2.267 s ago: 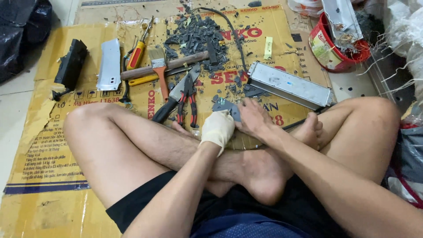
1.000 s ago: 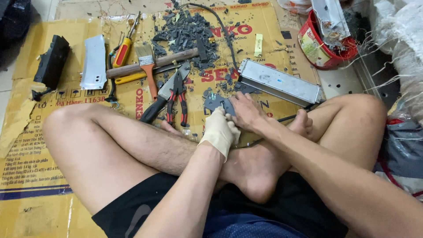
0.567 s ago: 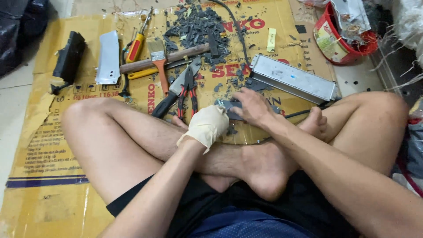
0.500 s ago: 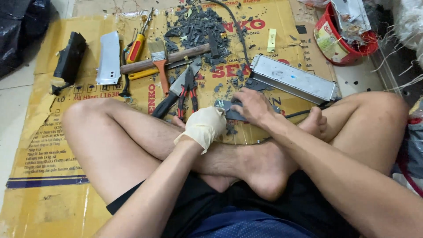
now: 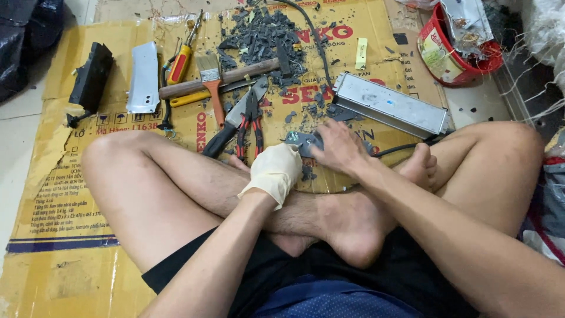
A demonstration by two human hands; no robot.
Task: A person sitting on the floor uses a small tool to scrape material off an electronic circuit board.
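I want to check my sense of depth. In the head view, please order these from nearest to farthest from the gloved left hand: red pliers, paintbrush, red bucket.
From the gloved left hand:
1. Red pliers, just above the hand on the cardboard.
2. Paintbrush, farther up and to the left.
3. Red bucket, far off at the upper right corner.

hidden: my right hand (image 5: 336, 150) covers most of grey piece (image 5: 299, 141) | cut off: red bucket (image 5: 440, 59) at top edge

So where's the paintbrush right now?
In the head view the paintbrush lies on the cardboard sheet at upper centre-left, its orange handle crossing the wooden hammer handle, between the orange screwdriver and the red-handled pliers.
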